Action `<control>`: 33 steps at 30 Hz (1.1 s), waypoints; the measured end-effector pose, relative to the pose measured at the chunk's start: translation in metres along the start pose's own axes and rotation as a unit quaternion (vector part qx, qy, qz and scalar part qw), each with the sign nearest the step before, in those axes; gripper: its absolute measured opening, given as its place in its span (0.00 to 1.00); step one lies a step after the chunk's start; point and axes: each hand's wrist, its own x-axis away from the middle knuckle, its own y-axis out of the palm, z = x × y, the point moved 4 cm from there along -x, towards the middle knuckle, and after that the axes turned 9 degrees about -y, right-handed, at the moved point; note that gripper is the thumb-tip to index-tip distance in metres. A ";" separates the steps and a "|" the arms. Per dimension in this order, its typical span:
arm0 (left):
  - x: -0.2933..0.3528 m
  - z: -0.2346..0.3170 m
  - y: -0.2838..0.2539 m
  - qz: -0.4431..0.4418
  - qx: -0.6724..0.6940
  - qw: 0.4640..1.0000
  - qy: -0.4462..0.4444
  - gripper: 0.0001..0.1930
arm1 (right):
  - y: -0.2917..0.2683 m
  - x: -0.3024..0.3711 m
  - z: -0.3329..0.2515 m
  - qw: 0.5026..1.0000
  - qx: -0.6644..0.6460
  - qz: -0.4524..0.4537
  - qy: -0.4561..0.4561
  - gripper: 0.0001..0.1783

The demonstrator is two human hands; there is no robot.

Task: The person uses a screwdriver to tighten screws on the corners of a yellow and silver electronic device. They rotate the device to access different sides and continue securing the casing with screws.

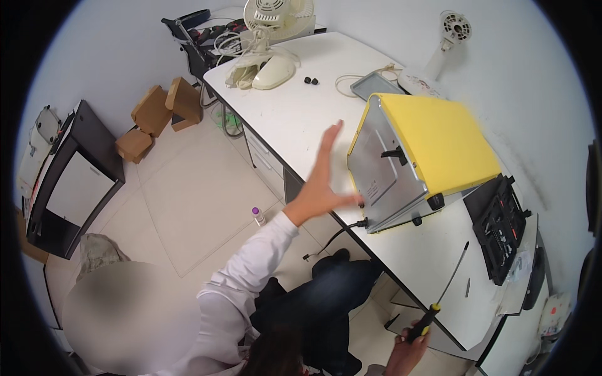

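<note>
A yellow box-shaped appliance (439, 138) with a grey metal panel (382, 169) stands tilted on the white table. It has black feet and a black knob or lever on the panel. My left hand (320, 191) is open with fingers spread beside this panel, its thumb at the lower edge; I cannot tell whether it touches. My right hand (406, 358), low at the right, is closed round the black and yellow handle of a long screwdriver (433, 312), whose shaft points up over the table. A black power cord (338, 235) runs from the appliance's lower corner.
An open black tool case (501, 232) and a small metal rod (468, 287) lie right of the appliance. Behind are a grey tray (376, 86), two small black caps (311, 81) and a cream fan (269, 62). A small bottle (258, 217) and cardboard boxes (152, 113) are on the floor.
</note>
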 end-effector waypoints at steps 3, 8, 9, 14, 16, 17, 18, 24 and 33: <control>-0.031 -0.030 -0.037 0.144 0.192 0.958 -0.157 0.34 | 0.016 0.013 0.017 0.988 -0.100 -0.101 0.067 0.25; -0.091 -0.120 -0.086 0.234 0.052 0.952 -0.190 0.19 | 0.054 0.006 0.016 0.977 -0.127 -0.156 0.077 0.28; -0.099 -0.130 -0.089 0.228 -0.003 0.956 -0.184 0.18 | 0.059 0.000 0.014 0.976 -0.118 -0.170 0.062 0.28; -0.134 -0.136 -0.075 0.239 -0.321 0.899 -0.181 0.18 | 0.068 -0.041 0.006 0.986 -0.104 -0.131 -0.005 0.29; -0.151 -0.139 -0.073 0.229 -0.378 0.876 -0.193 0.19 | 0.067 -0.056 0.006 0.989 -0.115 -0.095 -0.013 0.29; -0.158 -0.144 -0.074 0.230 -0.395 0.867 -0.201 0.20 | 0.067 -0.062 0.006 0.992 -0.097 -0.074 -0.018 0.30; -0.161 -0.147 -0.073 0.228 -0.413 0.858 -0.201 0.20 | 0.067 -0.064 0.005 0.993 -0.095 -0.072 -0.022 0.30; -0.183 -0.161 -0.066 0.213 -0.481 0.826 -0.201 0.16 | 0.066 -0.068 0.005 0.995 -0.057 -0.077 -0.024 0.37; -0.184 -0.148 -0.071 0.246 -0.378 0.876 -0.171 0.10 | 0.070 -0.070 0.007 0.995 -0.032 -0.098 0.017 0.40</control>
